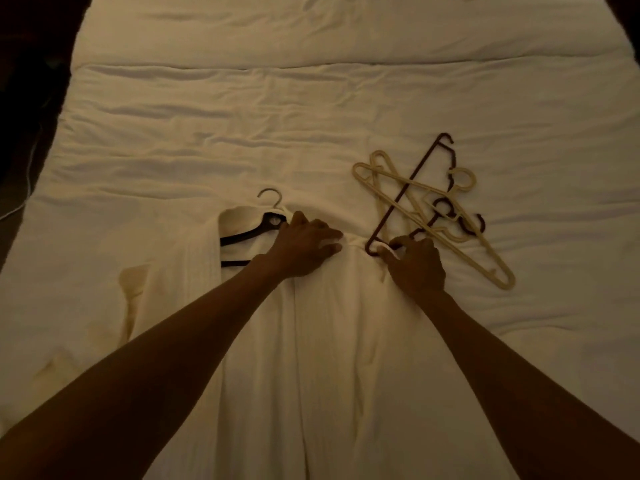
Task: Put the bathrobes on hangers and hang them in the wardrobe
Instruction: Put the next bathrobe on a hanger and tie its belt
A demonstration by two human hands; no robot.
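1 bathrobe [329, 341] lay lengthwise on the bed [311, 116], nearest the person. At its collar the left grip [304, 245] curled into the fabric beside the black hanger [249, 233], which was half tucked inside one shoulder. The right grip [417, 266] pinched the other shoulder's cloth. Hangering looked half done; next, that shoulder needs drawing over the hanger's free arm. Beyond, spare hangers [433, 209] lay heaped.

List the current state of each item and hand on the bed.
bathrobe: lying flat on the bed.
black hanger: partly inside the bathrobe collar, hook sticking out.
spare hangers: loose tangled pile, right of the bathrobe.
left hand: gripping bathrobe fabric at the neck.
right hand: pinching bathrobe fabric.
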